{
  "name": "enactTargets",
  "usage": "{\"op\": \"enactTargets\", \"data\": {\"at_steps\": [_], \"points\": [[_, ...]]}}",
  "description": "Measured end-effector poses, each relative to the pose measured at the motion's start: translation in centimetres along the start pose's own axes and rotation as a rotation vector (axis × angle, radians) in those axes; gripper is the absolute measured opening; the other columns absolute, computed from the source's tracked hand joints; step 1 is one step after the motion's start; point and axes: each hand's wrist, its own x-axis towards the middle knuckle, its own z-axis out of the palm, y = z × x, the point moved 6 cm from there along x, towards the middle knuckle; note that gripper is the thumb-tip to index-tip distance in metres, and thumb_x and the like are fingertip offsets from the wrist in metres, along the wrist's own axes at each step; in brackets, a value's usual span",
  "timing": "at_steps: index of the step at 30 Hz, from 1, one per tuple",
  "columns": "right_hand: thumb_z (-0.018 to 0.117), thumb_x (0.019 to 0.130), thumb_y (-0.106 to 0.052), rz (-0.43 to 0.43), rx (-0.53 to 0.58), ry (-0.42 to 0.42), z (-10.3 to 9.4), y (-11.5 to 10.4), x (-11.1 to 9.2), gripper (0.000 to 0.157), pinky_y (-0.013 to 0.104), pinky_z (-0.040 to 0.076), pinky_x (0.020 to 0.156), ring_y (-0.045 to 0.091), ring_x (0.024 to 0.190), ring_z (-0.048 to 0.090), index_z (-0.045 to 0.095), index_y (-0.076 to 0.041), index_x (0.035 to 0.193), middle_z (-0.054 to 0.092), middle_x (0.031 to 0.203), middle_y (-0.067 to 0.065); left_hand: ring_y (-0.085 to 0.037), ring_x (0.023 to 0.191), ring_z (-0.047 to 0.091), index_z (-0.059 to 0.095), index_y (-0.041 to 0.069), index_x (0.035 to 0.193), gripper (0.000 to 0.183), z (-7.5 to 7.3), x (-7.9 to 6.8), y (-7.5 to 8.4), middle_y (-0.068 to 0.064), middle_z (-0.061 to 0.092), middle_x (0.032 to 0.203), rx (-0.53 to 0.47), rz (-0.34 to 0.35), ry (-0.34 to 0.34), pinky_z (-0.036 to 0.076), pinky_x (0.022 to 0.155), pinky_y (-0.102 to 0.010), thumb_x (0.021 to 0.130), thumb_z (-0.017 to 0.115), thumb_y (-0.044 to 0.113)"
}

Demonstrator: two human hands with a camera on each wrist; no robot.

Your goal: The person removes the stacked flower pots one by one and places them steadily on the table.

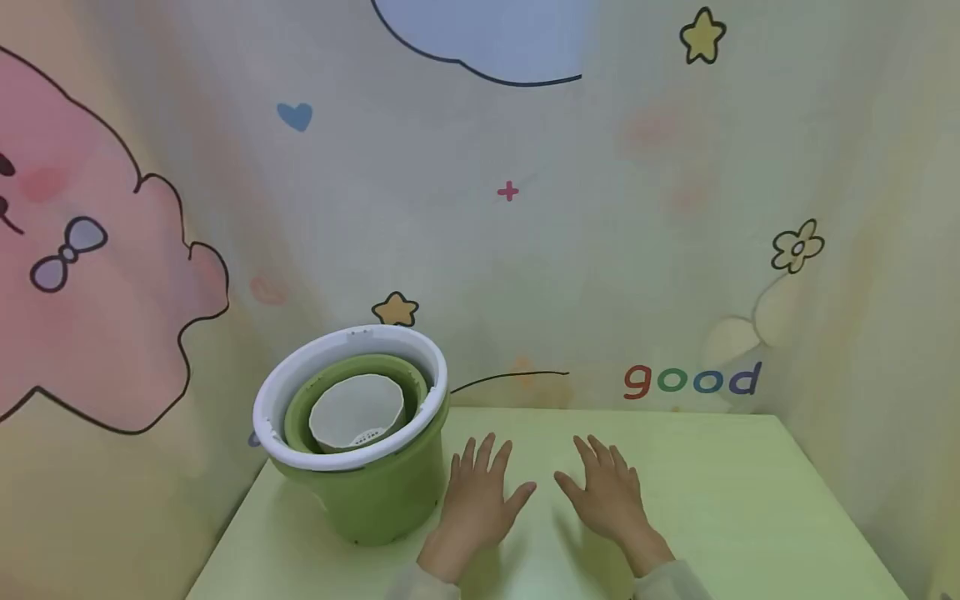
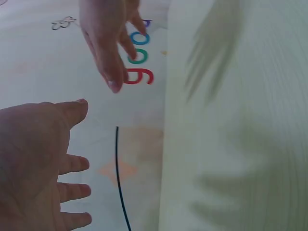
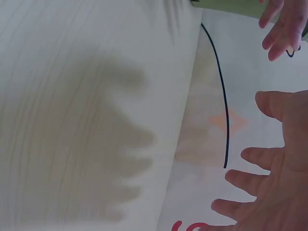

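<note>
- A large green pot [image 1: 382, 500] with a thick white rim [image 1: 330, 462] stands just beside the left hand [image 1: 480, 496], on that hand's outer side; whether the two touch cannot be told.
- Nested within it, also to the left of that hand, sit a smaller green pot [image 1: 300, 412] and, innermost, a whitish pot [image 1: 356, 408] with small dark marks low inside.
- The left hand holds nothing; its fingers are straight and fanned apart, the thumb stretched out toward the right hand [image 1: 607, 492].
- The right hand is likewise empty, fingers extended and thumb held away from them, pointing toward the left hand; a gap lies between the two.
- Both hands hover above the pale table [image 1: 735, 492], their shadows falling on it beneath them.
- Behind each wrist is a light sleeve cuff [image 1: 671, 581].
- Beyond the fingertips rises a printed backdrop [image 1: 465, 233], with the coloured word "good" [image 1: 692, 381] ahead and to the right of the right hand.
</note>
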Motion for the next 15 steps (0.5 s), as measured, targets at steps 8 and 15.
{"op": "enactTargets", "data": {"at_steps": [8, 15], "points": [[0.064, 0.103, -0.038, -0.023, 0.207, -0.007, -0.4, -1.4, -0.6, 0.055, 0.07, 0.043, 0.109, 0.047, 0.138, 0.049, 0.052, -0.008, 0.148, 0.052, 0.152, 0.02, -0.037, 0.143, 0.047, 0.055, 0.011, 0.146, 0.062, -1.9, -3.4, -0.6, -0.011, 0.054, 0.149, -0.411, -0.029, -0.002, 0.047, 0.111, -0.06, 0.104, 0.055, 0.056], [0.064, 0.104, -0.034, 0.007, 0.464, -0.09, -1.0, -1.9, -1.0, 0.037, 0.05, 0.059, 0.093, 0.032, 0.12, 0.065, 0.062, -0.016, 0.136, 0.066, 0.132, 0.008, -0.021, 0.113, 0.067, 0.064, 0.017, 0.131, 0.043, -2.9, -6.0, -2.8, 0.004, 0.072, 0.116, -0.655, -0.078, -0.093, 0.055, 0.096, -0.042, 0.105, 0.056, 0.05]]}}
